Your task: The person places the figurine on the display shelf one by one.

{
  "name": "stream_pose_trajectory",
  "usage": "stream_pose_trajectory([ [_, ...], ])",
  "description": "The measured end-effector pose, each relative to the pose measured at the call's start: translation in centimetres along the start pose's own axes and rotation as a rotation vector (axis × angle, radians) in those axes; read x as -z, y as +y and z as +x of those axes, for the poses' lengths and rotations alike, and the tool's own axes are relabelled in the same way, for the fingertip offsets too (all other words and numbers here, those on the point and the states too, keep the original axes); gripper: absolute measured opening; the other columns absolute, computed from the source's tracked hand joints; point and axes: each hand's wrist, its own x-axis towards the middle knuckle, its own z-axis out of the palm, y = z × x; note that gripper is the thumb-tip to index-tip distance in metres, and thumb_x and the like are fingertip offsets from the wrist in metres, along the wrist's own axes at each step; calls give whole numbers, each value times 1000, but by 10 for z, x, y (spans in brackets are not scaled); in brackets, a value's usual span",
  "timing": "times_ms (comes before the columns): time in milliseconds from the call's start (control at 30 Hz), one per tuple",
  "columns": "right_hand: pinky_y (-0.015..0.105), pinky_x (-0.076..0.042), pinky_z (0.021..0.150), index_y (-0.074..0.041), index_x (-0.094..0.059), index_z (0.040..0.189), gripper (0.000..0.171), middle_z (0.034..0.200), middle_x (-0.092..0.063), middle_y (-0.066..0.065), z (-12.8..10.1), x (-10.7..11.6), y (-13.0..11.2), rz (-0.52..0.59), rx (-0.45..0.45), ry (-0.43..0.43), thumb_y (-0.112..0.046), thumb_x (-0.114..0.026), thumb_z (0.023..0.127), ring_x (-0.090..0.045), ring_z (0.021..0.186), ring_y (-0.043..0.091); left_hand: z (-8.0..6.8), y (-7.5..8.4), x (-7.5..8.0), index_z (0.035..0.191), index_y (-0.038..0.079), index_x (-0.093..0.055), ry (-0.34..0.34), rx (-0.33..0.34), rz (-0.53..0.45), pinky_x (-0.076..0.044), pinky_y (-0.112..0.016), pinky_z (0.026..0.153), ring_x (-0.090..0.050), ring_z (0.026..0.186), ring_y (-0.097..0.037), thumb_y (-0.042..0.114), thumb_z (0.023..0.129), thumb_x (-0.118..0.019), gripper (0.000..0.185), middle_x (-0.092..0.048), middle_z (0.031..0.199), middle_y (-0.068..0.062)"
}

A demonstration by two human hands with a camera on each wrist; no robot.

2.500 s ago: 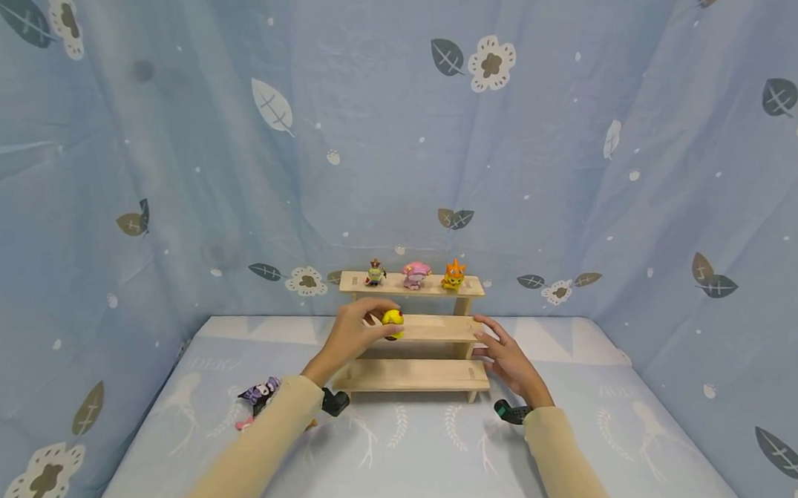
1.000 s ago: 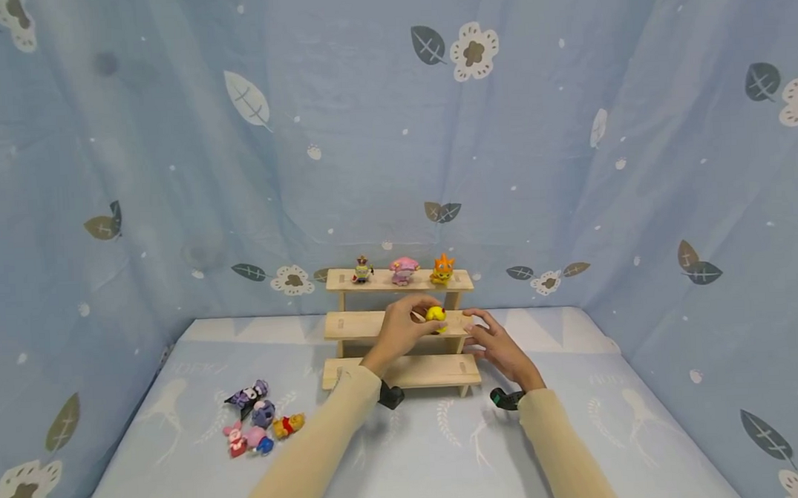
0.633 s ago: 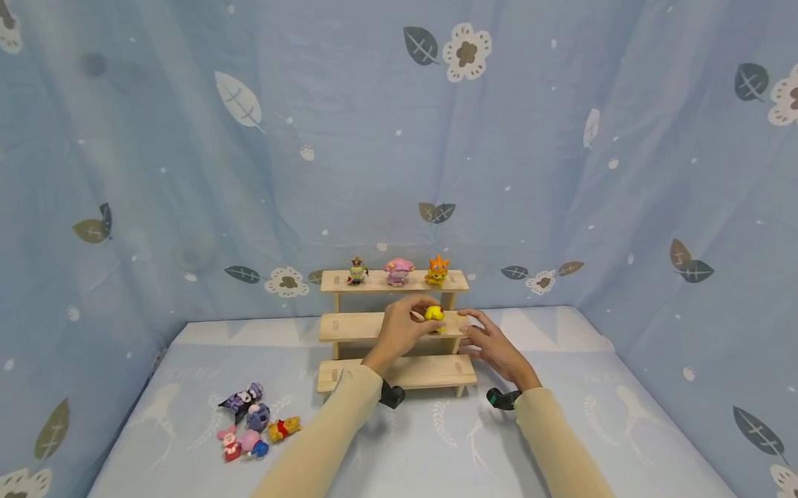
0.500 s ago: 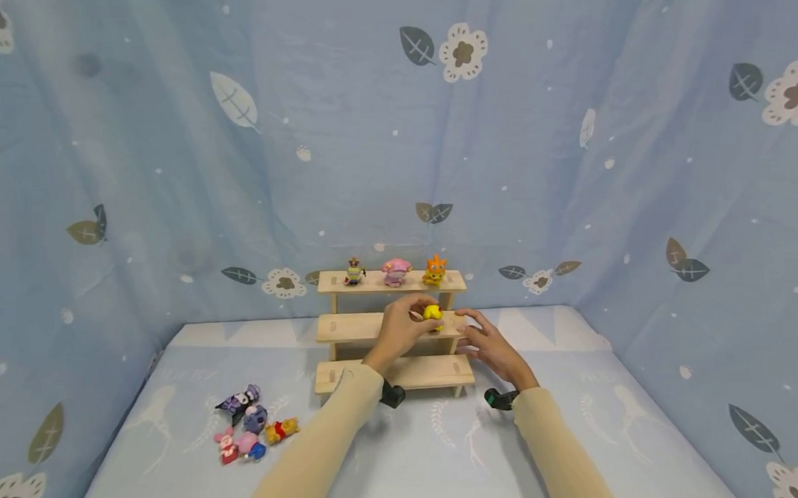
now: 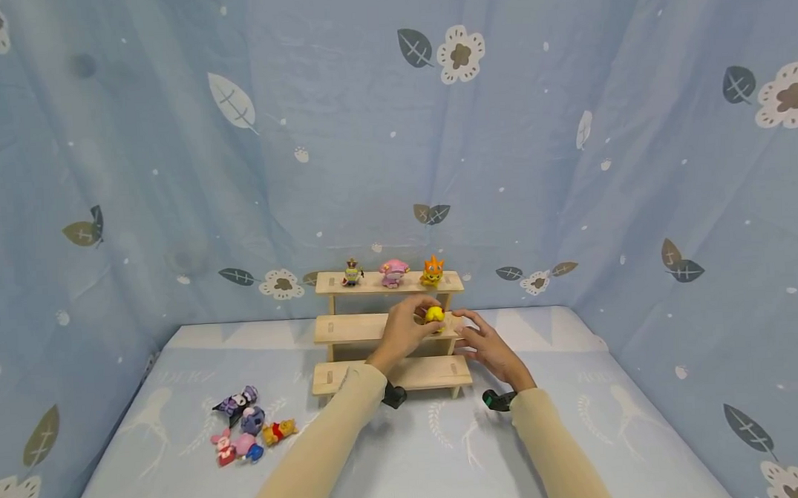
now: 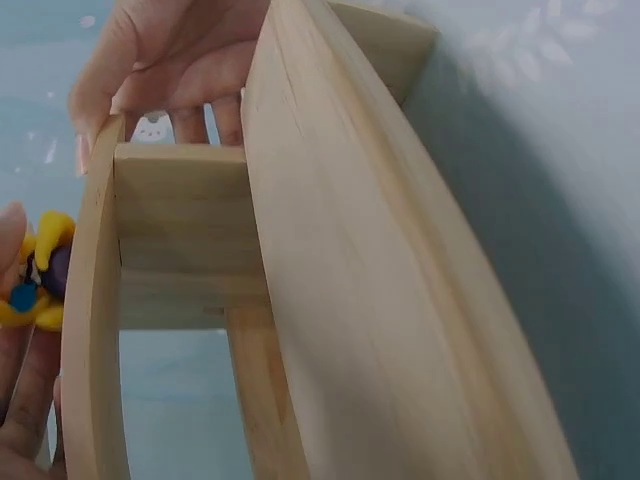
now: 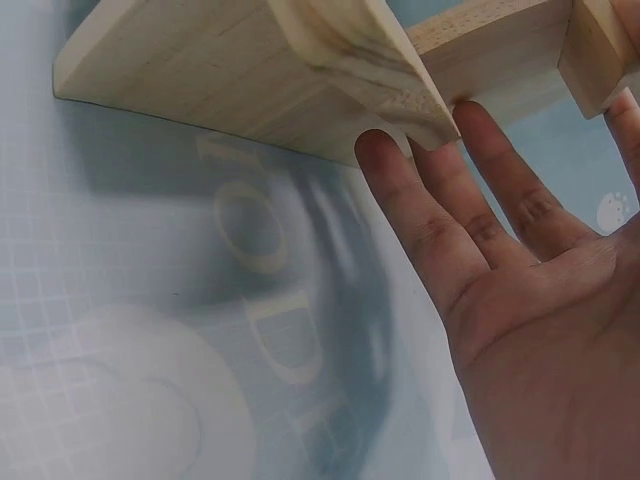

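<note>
While both sleeved arms are reaching forward to the wooden stepped shelf (image 5: 389, 327), I am watching my left hand (image 5: 402, 330) pinching a yellow toy figure (image 5: 433, 313) with curled fingers at the right end of the shelf's middle step. My right hand (image 5: 483, 342) is lying flat, its fingers (image 7: 420, 215) stretched straight and touching the shelf's right end, holding nothing. Three small figures (image 5: 393, 273) are standing on the shelf's top step, and a cluster of toys (image 5: 246, 432) is lying on the surface well left of the shelf.
</note>
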Motion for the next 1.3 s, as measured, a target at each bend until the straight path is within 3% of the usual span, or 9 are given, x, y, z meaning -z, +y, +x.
stream_pose_trajectory([
  [233,45,-52,95,-29,-39,154,50,142,-50,16,-1,-3,-2,-16,-6,13,-37,-57,107,-59,117,37,-10,2,21,141,15,-60,-44,42,1,-55,-42,91,-65,106,-28,19,87,-86,60,-66,122,-7],
  [367,42,-52,94,-29,-41,153,50,147,-45,15,-2,-6,-2,15,-8,33,-36,-58,107,-61,113,32,-21,2,37,139,18,-61,-63,54,2,-53,-41,91,-63,107,-25,20,92,-81,51,-64,125,-7],
  [533,41,-53,94,-28,-40,154,52,150,-43,17,-2,-7,1,43,-6,48,-35,-59,106,-60,114,34,-36,-3,61,128,14,-65,-55,11,51,-56,-35,88,-64,99,-18,21,97,-75,33,-67,121,-12],
  [767,42,-53,94,-29,-37,156,54,154,-40,16,-2,-7,3,44,-3,47,-37,-58,107,-58,120,39,-56,-8,100,125,5,-67,-57,-44,102,-57,-34,79,-65,90,-17,20,99,-72,30,-70,108,-5],
  [1000,45,-51,98,-28,-34,158,60,157,-38,16,-3,-9,2,37,-16,65,-40,-59,106,-58,122,38,-70,-9,135,123,8,-68,-39,-42,152,-56,-33,73,-65,88,-14,23,100,-70,27,-68,104,3],
  [1300,45,-52,98,-26,-33,159,62,156,-41,17,-1,-9,5,63,-17,68,-41,-60,105,-57,123,40,-102,-12,169,120,6,-71,-17,-63,234,-54,-31,68,-66,84,-14,14,99,-71,23,-71,99,1],
])
